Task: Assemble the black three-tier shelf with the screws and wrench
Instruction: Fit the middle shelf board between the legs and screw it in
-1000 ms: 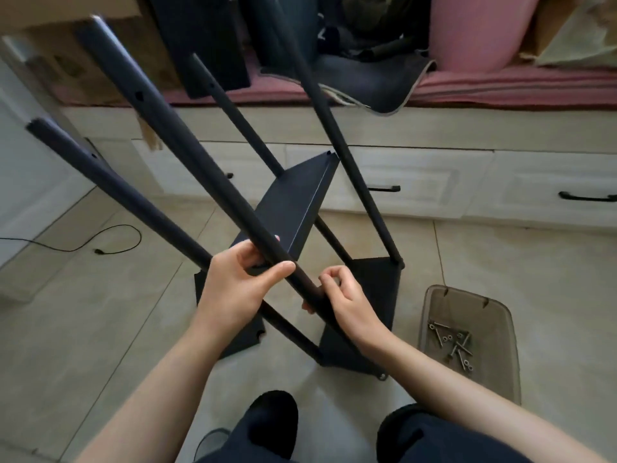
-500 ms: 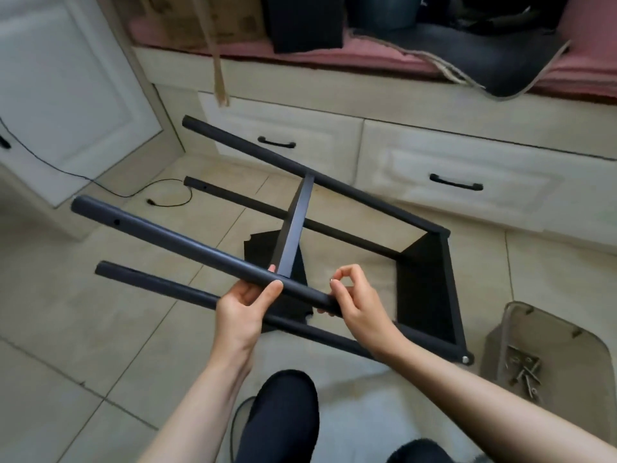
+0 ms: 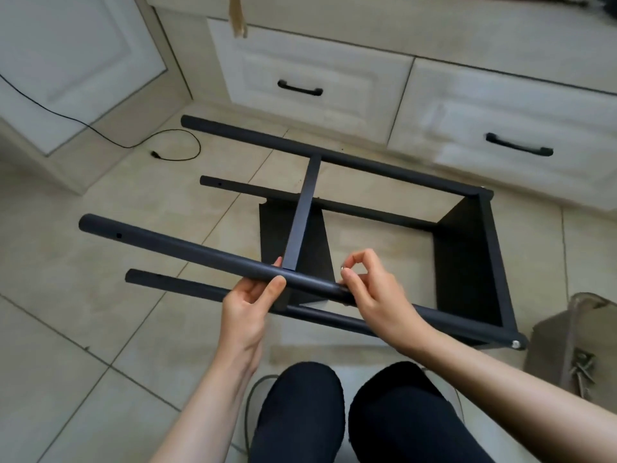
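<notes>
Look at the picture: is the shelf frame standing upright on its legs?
No. The shelf frame lies on its side on the floor, legs horizontal, while the left hand grips the nearest leg.

black shelf [image 3: 467,262], white drawers [image 3: 310,71], beige floor [image 3: 83,329]

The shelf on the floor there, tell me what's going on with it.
A person is putting together a black shelf, which lies on its side on the tiled floor. The left hand grips the nearest pole where the middle tier meets it. The right hand pinches a small screw just above that pole. Two tiers are on the poles. More screws lie in a tray at the right.
</notes>
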Available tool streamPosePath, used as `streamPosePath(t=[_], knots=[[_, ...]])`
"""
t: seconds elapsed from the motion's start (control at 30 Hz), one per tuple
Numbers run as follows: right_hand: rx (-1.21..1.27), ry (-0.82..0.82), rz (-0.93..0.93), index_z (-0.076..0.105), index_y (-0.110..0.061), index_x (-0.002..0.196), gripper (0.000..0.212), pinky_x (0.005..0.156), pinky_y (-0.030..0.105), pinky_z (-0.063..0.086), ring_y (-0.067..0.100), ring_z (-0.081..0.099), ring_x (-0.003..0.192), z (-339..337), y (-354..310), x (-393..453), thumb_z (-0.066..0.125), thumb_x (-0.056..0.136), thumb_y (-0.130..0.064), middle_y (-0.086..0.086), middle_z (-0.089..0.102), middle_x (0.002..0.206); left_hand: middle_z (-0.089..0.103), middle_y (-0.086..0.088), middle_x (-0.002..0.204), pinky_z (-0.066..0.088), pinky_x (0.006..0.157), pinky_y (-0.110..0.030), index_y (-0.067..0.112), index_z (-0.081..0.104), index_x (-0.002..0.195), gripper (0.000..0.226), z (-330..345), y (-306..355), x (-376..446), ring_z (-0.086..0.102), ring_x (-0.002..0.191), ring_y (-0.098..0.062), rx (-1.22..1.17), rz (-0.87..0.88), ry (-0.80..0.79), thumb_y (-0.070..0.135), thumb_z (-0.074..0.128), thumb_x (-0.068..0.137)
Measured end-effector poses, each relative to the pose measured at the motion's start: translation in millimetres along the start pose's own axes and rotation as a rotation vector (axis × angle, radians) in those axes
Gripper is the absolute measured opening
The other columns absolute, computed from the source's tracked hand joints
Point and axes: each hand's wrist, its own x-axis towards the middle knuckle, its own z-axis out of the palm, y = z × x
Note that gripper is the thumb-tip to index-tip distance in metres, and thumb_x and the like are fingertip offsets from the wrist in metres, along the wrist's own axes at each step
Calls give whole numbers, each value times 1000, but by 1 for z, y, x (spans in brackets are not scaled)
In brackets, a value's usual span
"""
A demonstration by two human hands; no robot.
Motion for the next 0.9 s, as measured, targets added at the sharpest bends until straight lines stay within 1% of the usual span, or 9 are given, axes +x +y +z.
streamPosePath(t=[0.1,0.23,0.33,0.43,0.53,0.63,0.7,0.8,0.9], knots=[[-68,-51,3,38,-39,95,7,68,39,44,22,53,61,4,5,-1,38,102,-41,11,61,69,77,-5,107,42,113,-50,13,71,106,51,-7,-15,1,68,112,-25,-21,-18,24,35,81,62],[-105,-80,48,40,-35,96,11,64,35,39,17,49,58,6,9,2,37,102,-44,5,57,64,76,-4,107,43,112,-50,14,71,104,47,-12,-27,2,68,112,-27,-44,-10,30,34,81,63],[-29,-103,142,46,-31,94,14,72,40,47,15,58,68,7,7,11,42,102,-42,2,67,76,76,-4,108,45,111,-47,16,72,105,49,-16,-30,2,67,115,-28,-62,-13,14,38,84,63],[49,-133,224,50,-25,92,13,74,34,49,5,62,73,8,7,24,47,102,-33,-2,71,85,76,-2,107,52,102,-34,18,72,106,65,-23,-33,1,68,113,-25,-67,-57,-4,50,93,53],[48,-145,293,54,-18,95,12,87,37,49,19,64,91,10,10,40,50,101,-27,4,70,100,76,-1,105,55,96,-29,18,71,108,73,-28,-39,1,71,106,-18,-99,-86,-4,51,97,48],[147,-222,370,60,-20,89,11,85,35,53,16,58,83,16,15,52,57,98,-24,5,65,92,76,1,99,53,100,-31,19,71,104,45,-33,-45,1,72,97,-13,-135,-87,9,33,87,65],[268,-290,405,64,-19,86,11,74,26,55,10,56,75,20,18,58,62,96,-20,1,61,82,76,2,97,54,98,-30,21,74,99,28,-36,-47,1,71,97,-14,-139,-89,9,26,79,72],[428,-393,472,71,-16,87,9,63,16,54,6,60,68,25,22,66,65,94,-14,-5,67,72,76,0,98,55,97,-29,22,77,95,52,-37,-46,3,71,99,-15,-141,-111,-8,45,98,52],[512,-464,519,73,-16,88,8,64,16,55,4,65,64,31,23,76,67,92,-12,-7,71,67,75,0,98,54,100,-32,18,71,101,72,-38,-45,4,71,100,-15,-138,-104,-11,50,100,44]])
